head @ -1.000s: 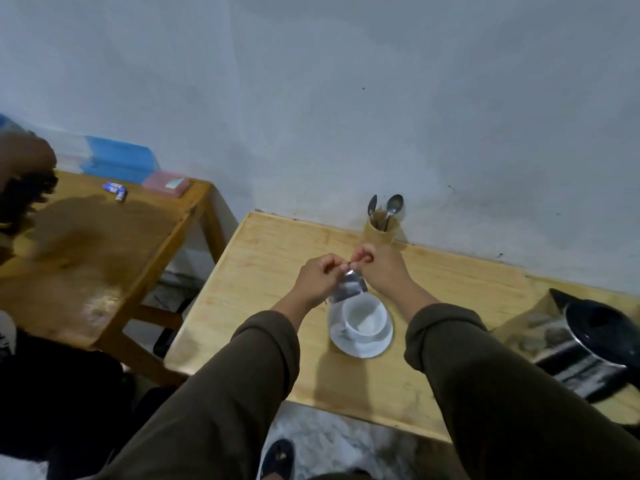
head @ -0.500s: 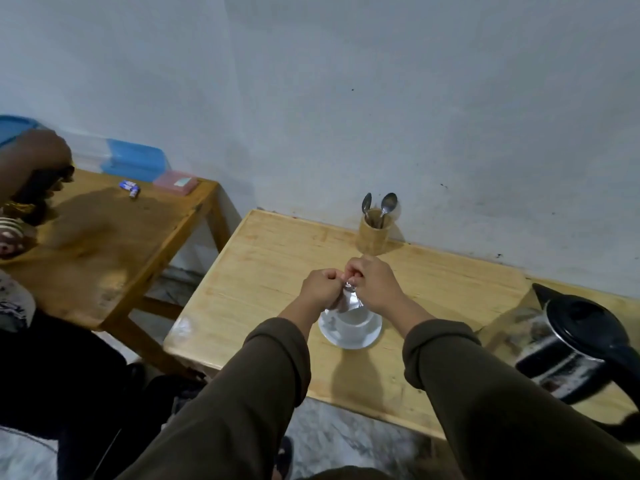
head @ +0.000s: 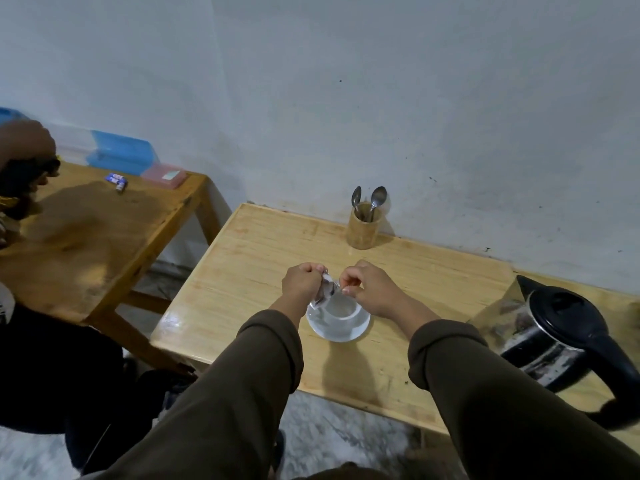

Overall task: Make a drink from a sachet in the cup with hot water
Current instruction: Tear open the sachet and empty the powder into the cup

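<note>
Both olive-brown sleeves [head: 242, 393] reach in from the near edge of the pale wooden tabletop [head: 242, 268]. Left hand [head: 300, 284] clenched, pinching the small silvery foil sachet [head: 326, 289] by its upper part. Right hand [head: 367, 289] pinched on the sachet's top corner; the 2 hands sit a little apart with the foil stretched between. Judgement: tearing step, strip not yet clearly off.

Sachet hangs right over the left rim of the white ceramic cup [head: 337, 310]; probably held there so any spill drops inside. Cup stands on a white round saucer [head: 337, 329], near the middle of the tabletop, toward the near edge. Cup interior looks pale; contents cannot be told.

Black-lidded steel electric kettle [head: 554, 327] stands at the right edge, spout toward the cup, handle toward the near right corner: handy for the right hand. Nothing stands between kettle and cup.

Far edge, against the wall: round wooden holder [head: 363, 230] with 2 metal spoons [head: 375, 199], for stirring. Path there is open.

Left, well apart: a darker wooden side table [head: 86, 237] with a blue plastic box [head: 121, 157], a pink box [head: 164, 174], and another person's arm [head: 24, 143]. No interference.
</note>
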`<state>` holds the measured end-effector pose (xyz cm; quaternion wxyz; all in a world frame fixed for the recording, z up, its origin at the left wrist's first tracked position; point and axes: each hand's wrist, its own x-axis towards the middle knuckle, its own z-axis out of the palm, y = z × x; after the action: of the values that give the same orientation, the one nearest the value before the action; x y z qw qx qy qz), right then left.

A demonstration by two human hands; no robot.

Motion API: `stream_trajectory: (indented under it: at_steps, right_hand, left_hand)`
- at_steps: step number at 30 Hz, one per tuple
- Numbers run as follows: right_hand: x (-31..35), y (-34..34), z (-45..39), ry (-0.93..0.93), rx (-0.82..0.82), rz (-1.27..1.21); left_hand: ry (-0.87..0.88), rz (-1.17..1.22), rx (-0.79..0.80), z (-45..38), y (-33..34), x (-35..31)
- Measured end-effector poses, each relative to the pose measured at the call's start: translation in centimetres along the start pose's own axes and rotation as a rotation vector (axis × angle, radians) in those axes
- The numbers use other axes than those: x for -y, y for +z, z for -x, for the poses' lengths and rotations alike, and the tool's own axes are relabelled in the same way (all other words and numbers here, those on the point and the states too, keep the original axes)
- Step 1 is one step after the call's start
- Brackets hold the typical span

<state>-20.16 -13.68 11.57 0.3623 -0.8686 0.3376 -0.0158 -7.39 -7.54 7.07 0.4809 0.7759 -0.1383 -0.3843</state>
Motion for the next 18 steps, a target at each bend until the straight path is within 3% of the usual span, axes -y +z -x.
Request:
stream_trajectory:
  at_steps: [6, 10, 18]
  right_hand:
    - [-0.4, -0.2, 0.3, -0.014, 0.035, 0.009]
    - [-0.7, 0.0, 0.2, -0.043, -0.024, 0.031]
    - [-1.4, 2.7, 0.1, 0.019, -0.032, 0.012]
  left_hand:
    - [-0.025, 0.002, -0.028, -0.6, 0.3, 0.1]
    - [-0.043, -0.047, -0.010, -1.0, 0.7, 0.3]
    - [-0.035, -0.331, 0.080, -1.0, 1.2, 0.6]
